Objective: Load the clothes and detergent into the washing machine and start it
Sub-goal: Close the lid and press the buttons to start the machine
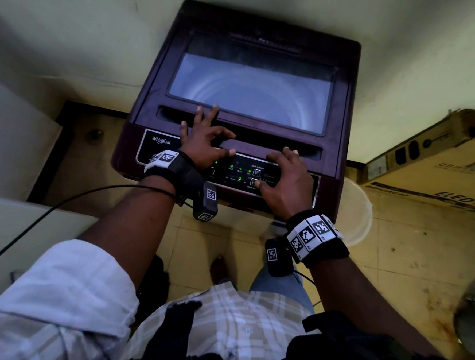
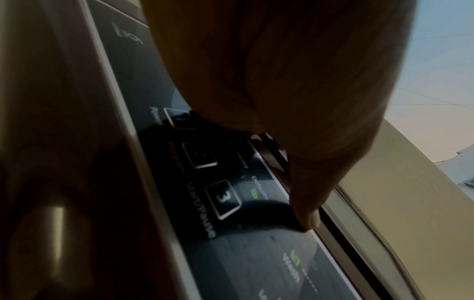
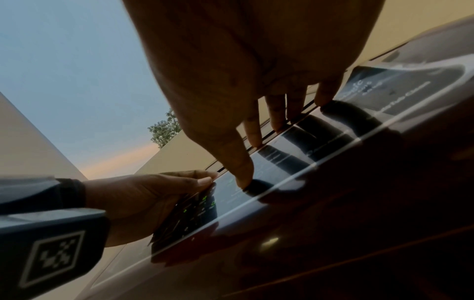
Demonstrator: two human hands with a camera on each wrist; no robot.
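Observation:
The dark maroon top-load washing machine (image 1: 151, 119) stands against the wall, its glass lid (image 1: 250, 91) down. Through the glass only the pale drum shows; no clothes or detergent can be made out. Green lights glow on the control panel (image 1: 239, 177). My left hand (image 1: 205, 141) rests spread on the lid's front edge, its thumb (image 2: 307, 211) touching the panel's top edge beyond the Start/Pause button (image 2: 225, 199). My right hand (image 1: 286, 180) lies on the panel's right half, thumb tip (image 3: 243, 178) pressing a button near the water-level label, fingers (image 3: 277, 117) on the panel's upper edge.
A cardboard TV box (image 1: 440, 164) lies to the right of the machine, with a translucent plastic tub (image 1: 359, 215) between them. White cabinets (image 1: 10, 152) stand at the left, crossed by a black cable (image 1: 62, 205). The tiled floor (image 1: 392, 272) runs underfoot.

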